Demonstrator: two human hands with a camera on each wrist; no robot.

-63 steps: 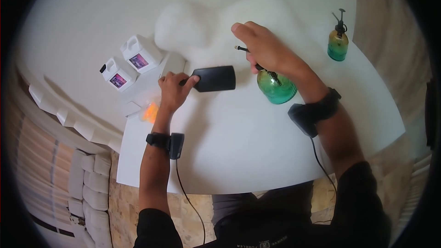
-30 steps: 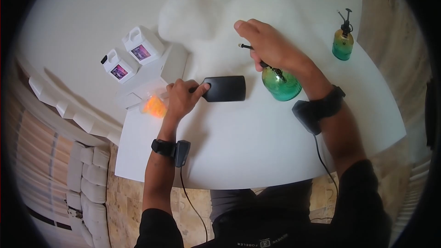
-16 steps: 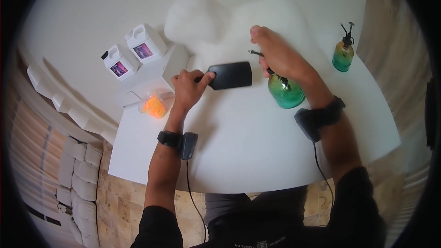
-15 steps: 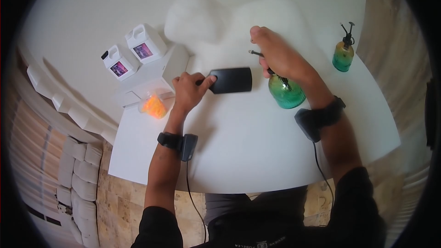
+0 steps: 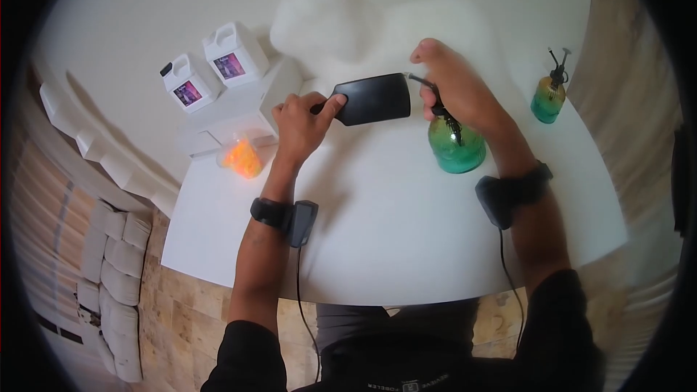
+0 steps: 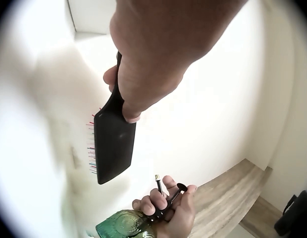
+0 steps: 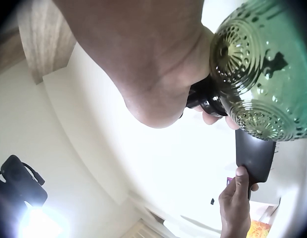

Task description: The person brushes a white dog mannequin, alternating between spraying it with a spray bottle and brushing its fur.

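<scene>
My left hand [image 5: 303,123] grips the handle of a black paddle hairbrush [image 5: 377,99], thumb laid along its neck. The brush back faces up, and in the left wrist view its thin pink and blue bristles point away from the smooth back. With my right hand [image 5: 460,94] I hold the neck of a ribbed green-and-amber glass spray bottle [image 5: 456,147] with a black pump top. In the head view its slim nozzle [image 5: 420,78] points left, the tip right by the far corner of the brush. Behind the brush lies white fluffy fibre [image 5: 435,29].
A second, smaller spray bottle [image 5: 548,99] stands at the right on the white table [image 5: 377,232]. Two white jugs [image 5: 236,54] with purple labels stand on a white box [image 5: 283,91] at the left. A clear bag of orange pieces [image 5: 242,160] lies in front of it.
The brush has risen and tilted toward the back, shifting right until its end meets the nozzle. The right hand and bottle have shifted slightly right, still held; the head view has drifted too.
</scene>
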